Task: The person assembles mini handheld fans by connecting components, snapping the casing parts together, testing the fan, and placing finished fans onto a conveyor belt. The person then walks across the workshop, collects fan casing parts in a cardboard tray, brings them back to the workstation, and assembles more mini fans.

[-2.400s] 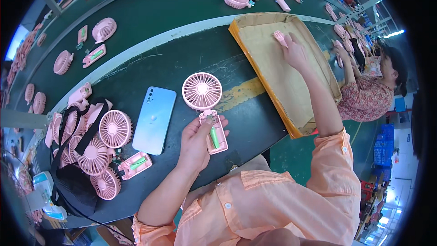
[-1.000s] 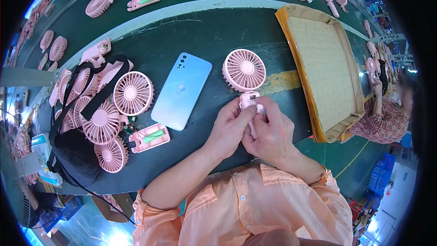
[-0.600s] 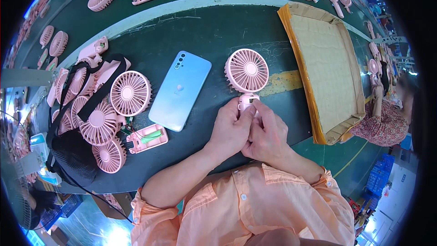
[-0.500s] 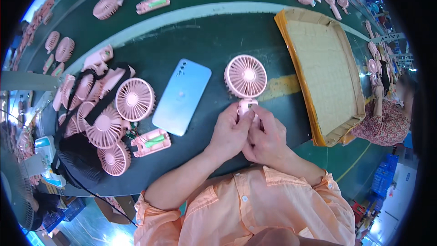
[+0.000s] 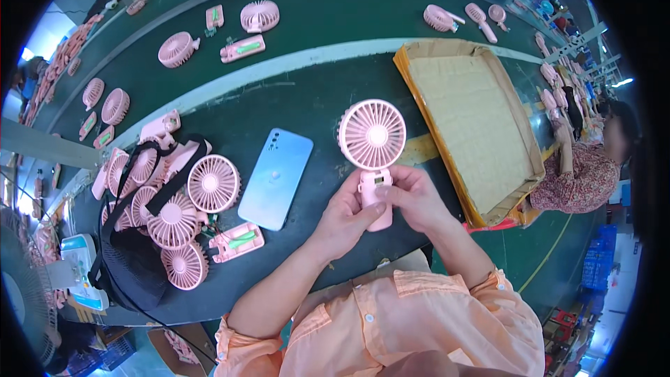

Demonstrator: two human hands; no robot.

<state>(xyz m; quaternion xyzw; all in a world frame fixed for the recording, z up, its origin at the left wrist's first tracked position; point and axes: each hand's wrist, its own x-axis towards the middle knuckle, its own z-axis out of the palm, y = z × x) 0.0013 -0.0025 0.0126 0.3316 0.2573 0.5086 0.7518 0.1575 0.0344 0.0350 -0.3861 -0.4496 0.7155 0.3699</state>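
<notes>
A pink handheld fan (image 5: 373, 135) stands in front of me, its round grille turned up and its handle toward my body. My left hand (image 5: 345, 215) is closed round the left side of the handle, with the thumb lying across its lower part. From the other side my right hand (image 5: 417, 199) grips the handle, its thumb on the front below a small dark window. To the left of the fan lies a blue smartphone (image 5: 277, 179), back side up. An opened pink handle shell (image 5: 237, 241) with a green part inside rests nearer the left pile.
Several pink fan heads (image 5: 174, 218) are heaped at left with black straps and a black cap (image 5: 136, 265). A shallow cardboard tray (image 5: 474, 122) edged in orange tape lies at right. Beyond, fan parts (image 5: 259, 16) sit on a green belt. A person (image 5: 576, 174) works at far right.
My hands have spread apart along the handle, so more of it shows below the fan head. The whole view has shifted, and the table things appear lower.
</notes>
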